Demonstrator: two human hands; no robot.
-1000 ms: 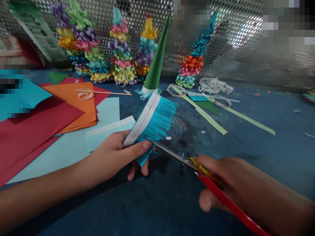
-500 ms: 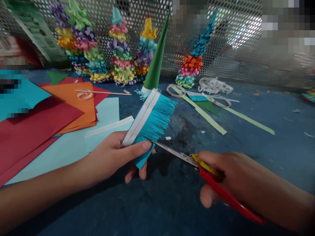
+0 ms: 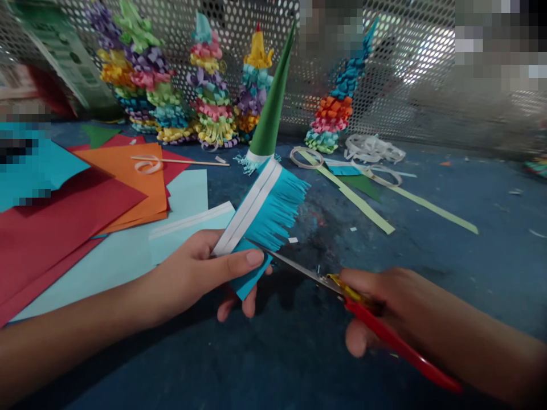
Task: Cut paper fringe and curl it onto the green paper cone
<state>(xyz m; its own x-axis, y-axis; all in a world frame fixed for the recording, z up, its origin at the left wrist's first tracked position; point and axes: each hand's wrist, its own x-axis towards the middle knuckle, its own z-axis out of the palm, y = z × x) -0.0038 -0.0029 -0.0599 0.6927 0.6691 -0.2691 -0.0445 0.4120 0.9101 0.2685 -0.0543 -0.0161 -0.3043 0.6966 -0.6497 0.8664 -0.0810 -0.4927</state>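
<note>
My left hand (image 3: 200,273) is shut on a turquoise paper strip (image 3: 273,213) with a fringed edge and a white strip (image 3: 248,205) lying along it. My right hand (image 3: 384,302) grips scissors with red and yellow handles (image 3: 380,324). Their steel blades (image 3: 303,269) reach the strip's lower edge, close to my left thumb. Just behind the strip, a tilted green paper cone (image 3: 269,108) has a white band and turquoise fringe at its base (image 3: 250,164). I cannot tell whether the strip touches the cone.
Red, orange and pale blue paper sheets (image 3: 123,193) lie at the left. Several curled-paper cone trees (image 3: 211,97) stand against a perforated metal screen (image 3: 410,74). Pale green strips (image 3: 354,196) and white paper rings (image 3: 374,149) lie on the dark blue worktop (image 3: 427,256).
The scissors' handle has swung up from the lower frame edge, and my right hand has shifted slightly. The strip has turned a little in my left hand.
</note>
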